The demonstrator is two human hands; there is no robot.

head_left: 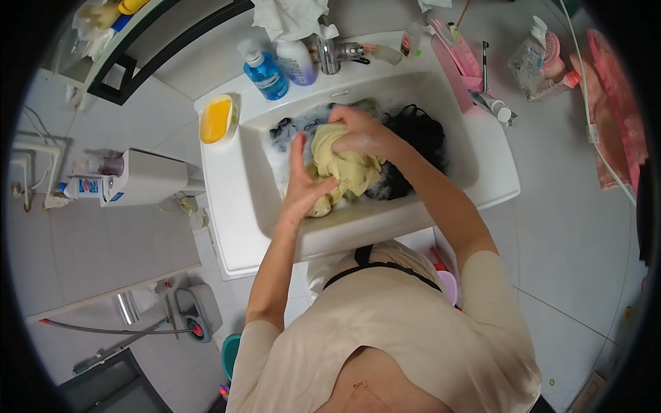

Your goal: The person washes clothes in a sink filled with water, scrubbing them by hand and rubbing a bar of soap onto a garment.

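A bunched pale-yellow garment [348,162], wet and crumpled, is between my two hands above soapy water in the white sink [258,199]. My right hand [363,135] is closed on its upper part, with the fingertips partly hidden in the folds. At the garment's left side, my left hand [304,184] is open, its fingers stretched upward and its thumb against the cloth. Black clothing [418,141] soaks at the right of the basin. Dark blue wet fabric [286,132] lies among suds behind the left hand.
A yellow soap bar in a dish [217,119] sits on the left rim. Behind the basin stand a blue bottle [266,76], a white-purple bottle [296,63] and the faucet [329,55]. A pink holder [454,65] and a tube [491,107] occupy the right rim.
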